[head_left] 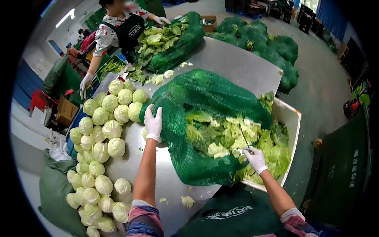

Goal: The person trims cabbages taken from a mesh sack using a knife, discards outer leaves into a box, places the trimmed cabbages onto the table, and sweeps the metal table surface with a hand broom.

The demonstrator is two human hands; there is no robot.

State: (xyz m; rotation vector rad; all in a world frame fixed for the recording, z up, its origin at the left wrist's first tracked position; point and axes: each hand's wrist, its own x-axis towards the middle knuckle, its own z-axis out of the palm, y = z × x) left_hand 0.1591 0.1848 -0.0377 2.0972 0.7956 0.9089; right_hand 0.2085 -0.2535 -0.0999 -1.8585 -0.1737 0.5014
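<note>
My left hand [153, 123], in a white glove, lies with fingers spread against the left edge of a green mesh sack [215, 93]. The sack sprawls open on the metal table, and loose cabbage leaves [199, 136] spill from its mouth. My right hand [256, 160], also gloved, is closed around a knife [244, 136] whose thin blade points up over the leaves. Under and beyond that hand, a white bin [291, 136] holds more leaves. Trimmed pale cabbages [112, 129] are heaped left of my left hand. A pale cabbage is partly hidden behind that hand.
Across the metal table [233, 59], a co-worker in a dark apron [132, 33] stands by another mesh sack [181, 49] with leaves. Filled green sacks [272, 47] stand beyond the table's far right edge. A leaf scrap [188, 201] lies near the front edge.
</note>
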